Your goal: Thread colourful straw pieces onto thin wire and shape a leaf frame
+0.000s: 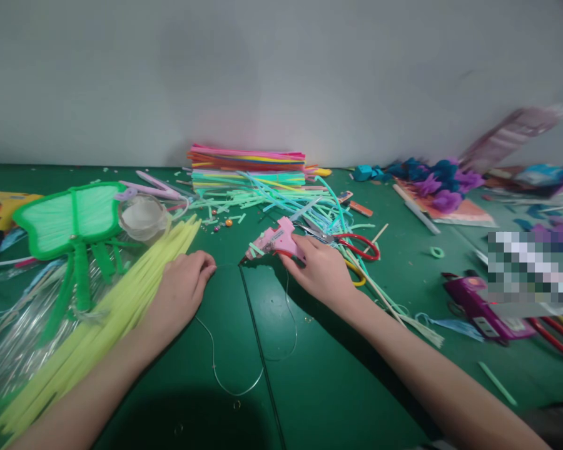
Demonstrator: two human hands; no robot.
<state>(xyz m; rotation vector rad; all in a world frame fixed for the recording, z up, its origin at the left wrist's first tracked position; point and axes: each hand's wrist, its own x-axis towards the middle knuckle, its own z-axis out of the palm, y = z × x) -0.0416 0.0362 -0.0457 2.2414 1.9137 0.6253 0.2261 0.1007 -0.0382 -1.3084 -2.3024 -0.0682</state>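
My right hand (316,265) is wrapped around the handle of a pink glue gun (272,240), its dark nozzle pointing left and down close to the table. Between the nozzle and my left hand (190,281) runs a faint fine line. The fingers of my left hand are pressed together on this thin clear thread (237,394), which loops over the green table below both hands. Beside my left forearm lies a bundle of yellow-green pipe cleaners (136,306). Red-handled scissors (359,245) rest just past my right hand.
A green butterfly-like shape (75,219) and yellow glue gun (7,212) lie left, near a tape roll (143,215). Stacked coloured pipe cleaners (248,165) and cut pieces lie by the wall. Right are purple and blue flowers (443,181) and a purple device (485,309).
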